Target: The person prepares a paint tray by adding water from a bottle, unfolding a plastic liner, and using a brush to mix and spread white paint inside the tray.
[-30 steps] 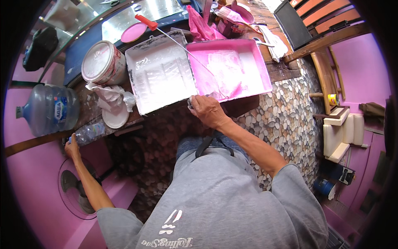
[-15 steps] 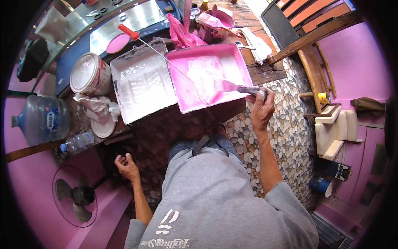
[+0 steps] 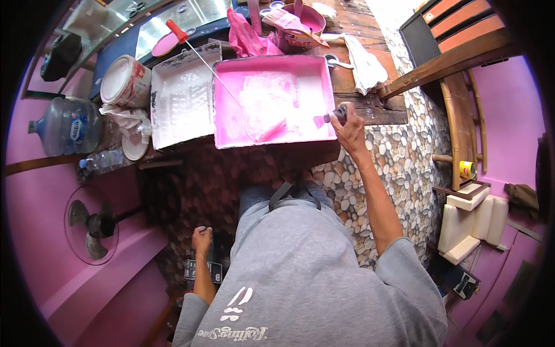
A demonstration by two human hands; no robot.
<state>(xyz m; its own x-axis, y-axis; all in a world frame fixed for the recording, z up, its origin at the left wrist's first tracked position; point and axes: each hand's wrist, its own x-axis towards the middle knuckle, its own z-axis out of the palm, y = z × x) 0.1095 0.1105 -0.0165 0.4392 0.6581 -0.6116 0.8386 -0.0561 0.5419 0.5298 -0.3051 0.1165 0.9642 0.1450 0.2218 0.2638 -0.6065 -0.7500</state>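
My right hand is closed round the dark handle of a putty knife, whose pink-smeared blade points at the right wall of the pink paint tray. Whether the blade touches the tray I cannot tell. In that tray, wet with pink and white paint, rests the pink sleeve of a paint roller. Its long wire runs up leftward to a red handle, across a second, white-coated tray. Low on the left, my left hand hangs beside my body, fingers curled, nothing showing in them.
Behind the pink tray stand a pink paint can with a paintbrush across it and a pink plastic bag. A white cloth lies right. Leftward are a lidded bucket, a water jug and a fan.
The putty knife has turned, so less of its blade shows, and my right hand has shifted slightly left. My left hand has dropped nearer my body and its fingers have curled in. The view has shifted.
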